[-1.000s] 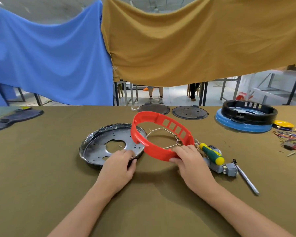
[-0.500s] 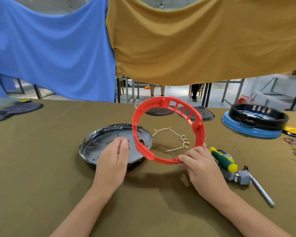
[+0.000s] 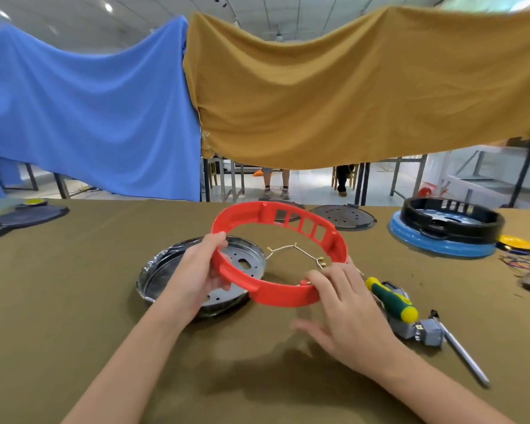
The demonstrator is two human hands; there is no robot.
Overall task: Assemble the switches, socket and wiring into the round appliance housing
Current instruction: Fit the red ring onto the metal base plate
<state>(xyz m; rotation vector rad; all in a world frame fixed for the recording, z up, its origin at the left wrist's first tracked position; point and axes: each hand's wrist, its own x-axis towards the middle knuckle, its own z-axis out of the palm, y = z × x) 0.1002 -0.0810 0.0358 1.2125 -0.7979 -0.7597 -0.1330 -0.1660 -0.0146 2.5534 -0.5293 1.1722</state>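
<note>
Red plastic housing ring [image 3: 280, 293] sits between both our hands, lifted off the olive tablecloth [image 3: 74, 301] and tilted, far rim higher than near rim. Our left hand [image 3: 198, 275] comes in from lower left, palm facing right, thumb hooked over the ring's left wall and fingers curled under it: firm grasp. Our right hand [image 3: 346, 304] comes in from lower right, back of hand up, fingers fairly straight and laid on the near-right rim, thumb spread out low and blurred; it touches rather than clamps. The ring's opening faces up and toward us; the slotted section with rectangular cutouts sits on the far-right arc. So the ring lies right of the left grip and ahead of the right fingertips.

Through the ring we see a bent wire harness [image 3: 291, 254] with small terminals lying on the cloth. A silver perforated metal plate [image 3: 172, 270] lies under the ring's left side. A green and yellow screwdriver [image 3: 393, 301] rests just right of the right hand, over a grey socket block [image 3: 423, 332]. Further right: a black housing on a blue base [image 3: 441, 240], and loose coloured wires [image 3: 527, 264].
</note>
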